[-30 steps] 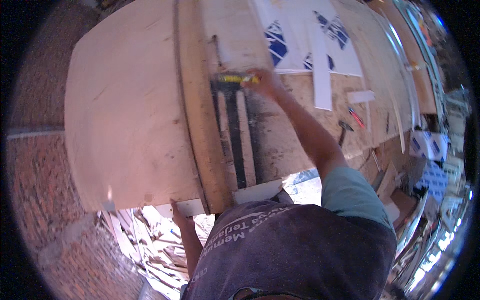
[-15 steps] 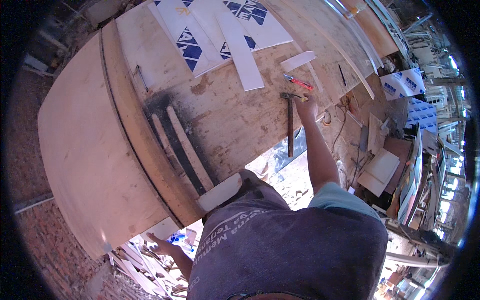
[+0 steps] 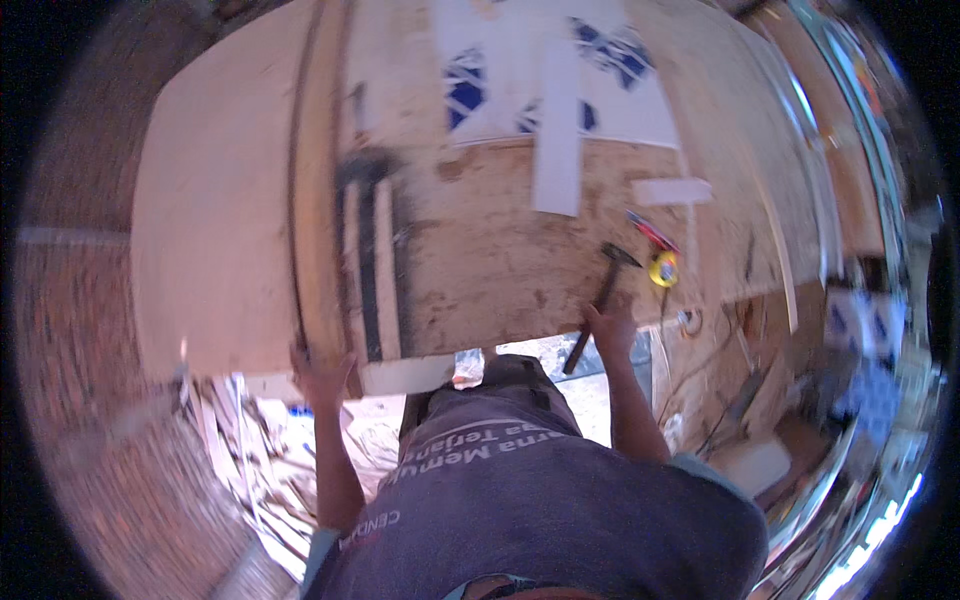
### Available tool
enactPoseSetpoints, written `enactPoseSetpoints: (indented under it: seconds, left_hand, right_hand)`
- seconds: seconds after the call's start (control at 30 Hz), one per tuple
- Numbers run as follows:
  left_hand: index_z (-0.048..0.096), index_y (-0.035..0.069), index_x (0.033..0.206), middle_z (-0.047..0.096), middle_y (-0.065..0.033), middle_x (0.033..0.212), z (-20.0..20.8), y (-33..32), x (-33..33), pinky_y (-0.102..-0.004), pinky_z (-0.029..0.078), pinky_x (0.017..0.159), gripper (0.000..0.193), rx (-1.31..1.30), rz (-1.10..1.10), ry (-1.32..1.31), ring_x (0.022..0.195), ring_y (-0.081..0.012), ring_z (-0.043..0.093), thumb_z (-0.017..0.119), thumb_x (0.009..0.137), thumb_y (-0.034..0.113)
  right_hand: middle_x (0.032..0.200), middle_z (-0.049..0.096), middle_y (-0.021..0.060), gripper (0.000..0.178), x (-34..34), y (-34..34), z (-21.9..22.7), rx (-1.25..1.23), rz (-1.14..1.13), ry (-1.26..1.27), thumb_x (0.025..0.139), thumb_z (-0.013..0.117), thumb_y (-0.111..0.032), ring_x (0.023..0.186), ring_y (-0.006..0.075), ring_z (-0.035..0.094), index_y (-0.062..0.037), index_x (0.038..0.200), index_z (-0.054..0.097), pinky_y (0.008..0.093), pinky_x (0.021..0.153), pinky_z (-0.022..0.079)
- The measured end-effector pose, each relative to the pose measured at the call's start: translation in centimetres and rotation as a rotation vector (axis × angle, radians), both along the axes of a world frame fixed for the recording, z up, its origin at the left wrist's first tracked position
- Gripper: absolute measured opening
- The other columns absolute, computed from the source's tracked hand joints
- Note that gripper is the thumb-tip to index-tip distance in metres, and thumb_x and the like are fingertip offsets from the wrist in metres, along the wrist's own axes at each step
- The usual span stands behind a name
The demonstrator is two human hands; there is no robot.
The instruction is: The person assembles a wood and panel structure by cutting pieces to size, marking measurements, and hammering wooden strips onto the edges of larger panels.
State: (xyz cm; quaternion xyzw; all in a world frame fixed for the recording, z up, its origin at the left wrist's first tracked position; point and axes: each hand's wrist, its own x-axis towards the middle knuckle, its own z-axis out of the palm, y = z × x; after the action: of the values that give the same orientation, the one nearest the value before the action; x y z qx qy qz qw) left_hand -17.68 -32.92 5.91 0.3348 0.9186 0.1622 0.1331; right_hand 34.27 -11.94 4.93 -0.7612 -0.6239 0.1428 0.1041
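My left hand (image 3: 322, 378) is at the near end of a long wooden beam (image 3: 322, 250), its fingers and thumb on either side of that end. At the table's front edge, my right hand (image 3: 612, 328) closes on the handle of a hammer (image 3: 606, 283). The hammer's dark head lies toward the far side, and its handle end sticks out past the edge. Just right of the hammer head sits a yellow tape measure (image 3: 663, 268). A red utility knife (image 3: 654, 232) lies beyond the tape. Motion blurs the picture somewhat.
Two narrow wood strips (image 3: 385, 265) lie on a black-stained patch beside the beam. White sheets with blue print (image 3: 490, 110) and a white strip (image 3: 557, 150) cover the far middle. A short white piece (image 3: 672, 191) lies at right. Scraps (image 3: 240, 440) are piled below left.
My right hand has left the tape measure, now on the table, and moved to the hammer handle. My left hand has come up from below onto the beam's end. The view has turned.
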Motion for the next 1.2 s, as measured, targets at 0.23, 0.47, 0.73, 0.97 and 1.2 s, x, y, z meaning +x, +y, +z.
enactPoseSetpoints:
  seconds: [0.23, 0.47, 0.73, 0.97, 1.2]
  left_hand:
    - [0.021, 0.008, 0.158, 0.035, -0.0172, 0.158, 2.9, 2.2, -0.5, -0.0644, 0.021, 0.119, 0.134, -0.06, -0.031, -0.03, 0.149, -0.0344, 0.03, 0.094, 0.054, 0.05]
    - [0.016, 0.008, 0.161, 0.024, -0.0167, 0.165, 1.9, 0.8, -0.7, -0.0624, 0.01, 0.123, 0.141, -0.114, 0.039, -0.106, 0.155, -0.031, 0.018, 0.09, 0.054, 0.061]
    - [0.019, 0.004, 0.16, 0.022, -0.0209, 0.164, 1.2, 0.4, -1.6, -0.0564, 0.007, 0.125, 0.135, -0.002, 0.009, -0.073, 0.155, -0.0356, 0.012, 0.09, 0.058, 0.058]
    - [0.02, 0.006, 0.16, 0.018, -0.0202, 0.166, 0.9, -0.1, -1.9, -0.0582, 0.005, 0.125, 0.134, 0.02, 0.017, -0.089, 0.156, -0.0348, 0.007, 0.09, 0.058, 0.058]
    - [0.019, 0.008, 0.16, 0.014, -0.0189, 0.168, 1.7, -0.3, -1.7, -0.0594, 0.001, 0.124, 0.133, -0.022, 0.026, -0.131, 0.157, -0.0345, 0.004, 0.088, 0.059, 0.06]
  right_hand:
    - [0.079, 0.059, 0.007, 0.024, 1.3, -1.7, 1.0, -0.27, -0.167, 0.717, 0.087, 0.07, -0.024, 0.063, 0.0195, 0.062, -0.0016, 0.094, 0.061, 0.0365, 0.056, 0.053]
    - [0.096, 0.07, 0.015, 0.047, -12.8, -3.4, 7.0, -0.216, 0.599, 0.565, 0.099, 0.062, -0.023, 0.072, 0.0259, 0.07, -0.0073, 0.142, 0.049, 0.0409, 0.064, 0.056]
    - [0.112, 0.068, 0.0259, 0.052, -33.4, -5.1, 8.2, -0.292, 1.035, 0.225, 0.104, 0.052, -0.025, 0.095, 0.0479, 0.066, -0.0253, 0.155, 0.039, 0.0552, 0.074, 0.053]
    - [0.113, 0.069, 0.0223, 0.054, -37.1, -5.5, 7.0, -0.267, 1.133, -0.043, 0.104, 0.051, -0.018, 0.092, 0.0453, 0.067, -0.0212, 0.156, 0.038, 0.0522, 0.077, 0.054]
    - [0.114, 0.07, 0.0197, 0.054, -35.2, -6.2, 4.7, -0.009, 1.127, 0.23, 0.103, 0.053, -0.017, 0.094, 0.0433, 0.068, -0.0206, 0.155, 0.041, 0.0479, 0.078, 0.055]
